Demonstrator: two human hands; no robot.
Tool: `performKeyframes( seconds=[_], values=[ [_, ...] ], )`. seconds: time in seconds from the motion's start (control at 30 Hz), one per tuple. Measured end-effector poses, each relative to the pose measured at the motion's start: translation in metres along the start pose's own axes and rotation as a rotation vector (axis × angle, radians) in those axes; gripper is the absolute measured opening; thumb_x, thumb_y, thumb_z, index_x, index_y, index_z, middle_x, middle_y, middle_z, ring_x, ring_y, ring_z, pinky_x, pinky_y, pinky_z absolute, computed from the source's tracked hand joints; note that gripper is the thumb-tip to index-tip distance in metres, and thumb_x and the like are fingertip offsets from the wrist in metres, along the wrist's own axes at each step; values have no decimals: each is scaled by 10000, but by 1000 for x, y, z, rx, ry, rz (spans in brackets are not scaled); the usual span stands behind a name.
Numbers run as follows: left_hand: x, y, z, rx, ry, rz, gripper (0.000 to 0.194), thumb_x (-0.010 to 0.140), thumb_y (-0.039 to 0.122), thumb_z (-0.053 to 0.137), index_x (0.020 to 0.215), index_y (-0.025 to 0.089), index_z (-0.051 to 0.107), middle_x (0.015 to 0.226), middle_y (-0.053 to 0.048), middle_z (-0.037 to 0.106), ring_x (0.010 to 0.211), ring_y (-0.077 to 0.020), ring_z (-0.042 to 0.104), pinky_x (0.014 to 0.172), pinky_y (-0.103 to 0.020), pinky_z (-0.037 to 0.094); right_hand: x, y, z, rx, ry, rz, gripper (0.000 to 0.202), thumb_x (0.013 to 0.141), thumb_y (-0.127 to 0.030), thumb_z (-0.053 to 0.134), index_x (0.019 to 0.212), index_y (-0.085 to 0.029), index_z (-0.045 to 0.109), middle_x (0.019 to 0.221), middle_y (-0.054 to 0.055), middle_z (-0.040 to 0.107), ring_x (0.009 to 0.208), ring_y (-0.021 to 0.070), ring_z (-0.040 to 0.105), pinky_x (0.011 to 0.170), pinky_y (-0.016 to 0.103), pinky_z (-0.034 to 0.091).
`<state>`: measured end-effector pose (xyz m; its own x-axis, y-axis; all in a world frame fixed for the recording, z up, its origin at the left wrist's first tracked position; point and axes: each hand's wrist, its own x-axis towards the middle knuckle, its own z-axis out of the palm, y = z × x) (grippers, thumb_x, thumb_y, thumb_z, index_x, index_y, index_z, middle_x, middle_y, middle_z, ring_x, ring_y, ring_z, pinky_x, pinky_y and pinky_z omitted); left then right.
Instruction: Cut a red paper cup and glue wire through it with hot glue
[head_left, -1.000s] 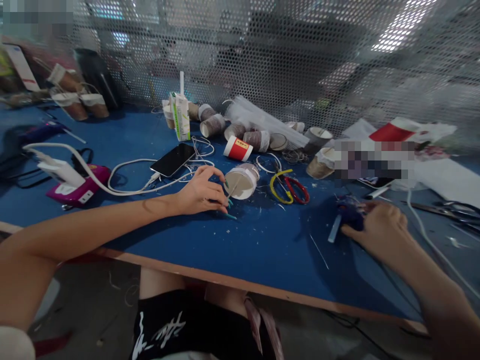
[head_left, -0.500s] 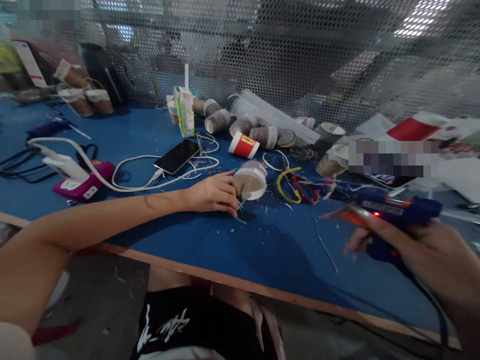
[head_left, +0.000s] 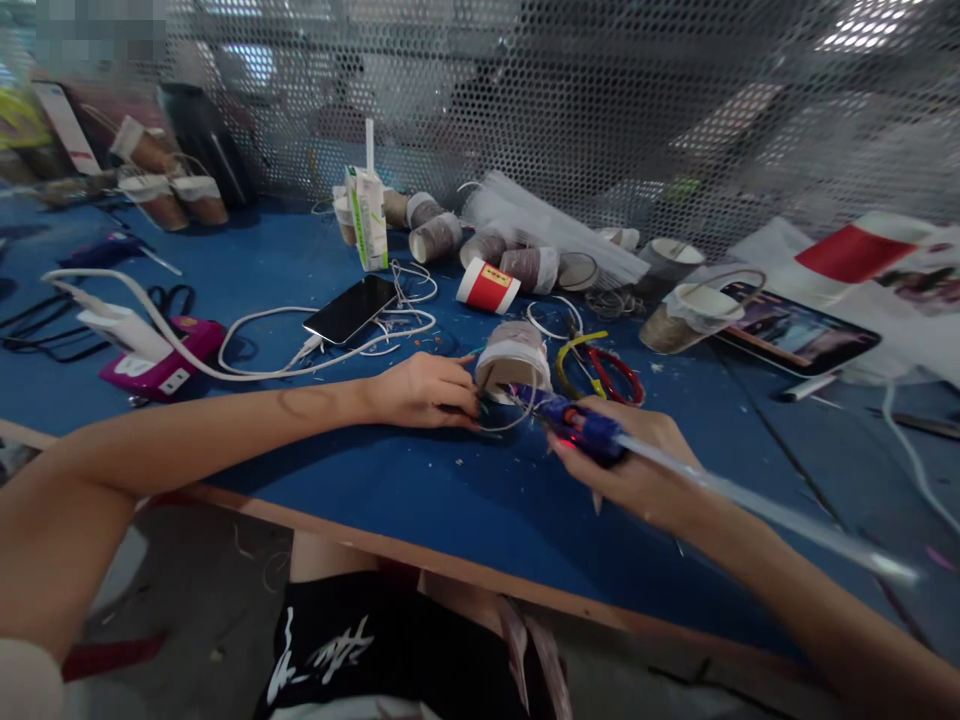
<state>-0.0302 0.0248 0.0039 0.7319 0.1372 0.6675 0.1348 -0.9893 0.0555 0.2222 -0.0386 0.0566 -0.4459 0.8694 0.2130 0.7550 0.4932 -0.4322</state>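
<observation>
My right hand (head_left: 626, 455) is closed round a dark blue glue gun (head_left: 592, 432) with a red light and a long clear stick out of its back. Its nozzle reaches the open rim of a wrapped paper cup (head_left: 514, 358) lying on its side. At the left of that cup's rim, my left hand (head_left: 427, 390) has its fingers curled together; what they pinch is too small to make out. A thin pale loop (head_left: 510, 424) hangs from the rim. Yellow-and-red-handled scissors (head_left: 585, 368) lie just behind the glue gun.
On the blue table (head_left: 390, 480) are a charging phone (head_left: 351, 310), a magenta power adapter (head_left: 161, 360), a red-and-white cup (head_left: 487, 287), a drink carton (head_left: 367, 220) and several wrapped cups (head_left: 436, 238). A lit phone (head_left: 802, 325) leans at the right. Perforated metal stands behind.
My right hand has brought the glue gun leftward from the right side to the cup's rim. The cup sits slightly further right, and the pale loop now shows below it.
</observation>
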Motion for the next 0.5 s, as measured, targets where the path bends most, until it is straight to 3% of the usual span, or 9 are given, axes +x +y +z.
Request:
performKeyframes(
  seconds=[0.23,0.37,0.5],
  values=[
    [4,13,6,55,63,-56,117,836,227,631,759,147,666,731,-19,730,712,-93,710,903,-235,559,4,5,4,173,-63,157,252,839,-453,505,741,-222,533,538,-25,576,350,133,529,408,269,419],
    [4,12,7,67,72,-84,96,839,190,604,761,149,644,741,-17,724,713,-93,705,928,-269,556,6,4,-12,-2,-105,-51,222,802,-409,521,690,-217,532,587,18,605,471,154,573,458,276,418],
    [1,7,6,4,97,-128,82,830,162,599,755,144,627,747,-30,710,707,-101,705,842,-244,585,-2,25,-42,3,-171,-180,190,733,-399,612,744,-211,590,617,20,638,478,141,562,455,268,415]
  ],
)
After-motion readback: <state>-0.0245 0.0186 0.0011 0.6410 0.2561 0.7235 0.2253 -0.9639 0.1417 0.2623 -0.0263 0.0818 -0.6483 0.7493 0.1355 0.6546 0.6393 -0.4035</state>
